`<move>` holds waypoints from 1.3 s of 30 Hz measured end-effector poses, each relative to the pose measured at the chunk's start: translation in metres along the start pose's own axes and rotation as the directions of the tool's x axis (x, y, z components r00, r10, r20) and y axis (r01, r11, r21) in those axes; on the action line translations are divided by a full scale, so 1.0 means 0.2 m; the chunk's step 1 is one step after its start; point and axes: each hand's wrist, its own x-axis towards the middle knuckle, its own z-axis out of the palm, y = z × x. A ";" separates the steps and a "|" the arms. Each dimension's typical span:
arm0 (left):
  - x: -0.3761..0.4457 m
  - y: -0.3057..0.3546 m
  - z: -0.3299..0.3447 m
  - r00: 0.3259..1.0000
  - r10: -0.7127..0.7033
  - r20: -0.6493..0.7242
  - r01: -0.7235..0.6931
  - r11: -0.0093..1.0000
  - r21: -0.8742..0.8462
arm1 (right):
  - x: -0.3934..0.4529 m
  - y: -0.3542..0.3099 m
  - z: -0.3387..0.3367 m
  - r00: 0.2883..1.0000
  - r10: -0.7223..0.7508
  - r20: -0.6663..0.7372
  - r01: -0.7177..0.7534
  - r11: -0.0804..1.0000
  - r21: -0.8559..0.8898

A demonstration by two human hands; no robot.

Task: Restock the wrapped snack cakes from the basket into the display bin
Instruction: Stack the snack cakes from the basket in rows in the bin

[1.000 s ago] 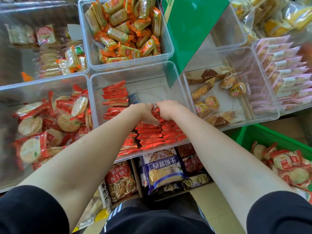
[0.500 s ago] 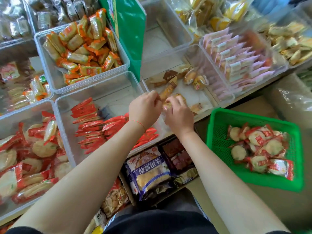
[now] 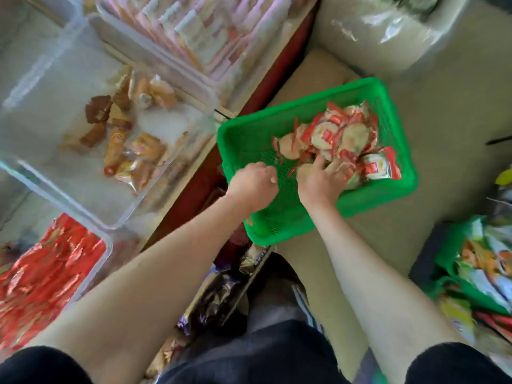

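Round, crinkly red-and-white wrapped snack cakes (image 3: pixel 336 137) heap in the green perforated plastic basket (image 3: pixel 243 139); right hand (image 3: pixel 321 184) digs fingers into them, left hand (image 3: pixel 253 187) curled, empty

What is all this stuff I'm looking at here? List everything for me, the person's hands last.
green basket: one, green plastic mesh, on the floor at centre right
wrapped snack cakes: a pile, too blurred to count, pale rounds in red and white wrappers, inside the basket
clear bin of brown snacks: one, see-through, on the shelf at left, holding brown and orange packets
red packets: many, red foil, in a clear bin at lower left
pink packs: a row, pale pink, in a bin at the top
green bag: one, green, full of mixed packets, at right
left hand: one, fingers curled, over the basket's bare floor
right hand: one, fingers down among the cakes
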 end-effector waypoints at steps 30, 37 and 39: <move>0.15 0.03 0.09 0.749 -0.329 0.576 0.660 0.283 -0.696 | -0.06 0.03 0.02 0.681 -0.196 0.705 -0.730 -0.108 0.675; -0.02 -0.05 -0.01 0.874 -0.313 0.373 0.431 0.143 -0.891 | -0.11 -0.06 -0.10 0.707 -0.308 0.636 -0.655 0.053 0.754; -0.08 -0.09 -0.08 0.898 -0.337 0.282 0.351 0.163 -0.922 | -0.12 -0.11 -0.15 0.749 -0.265 0.607 -0.627 0.012 0.779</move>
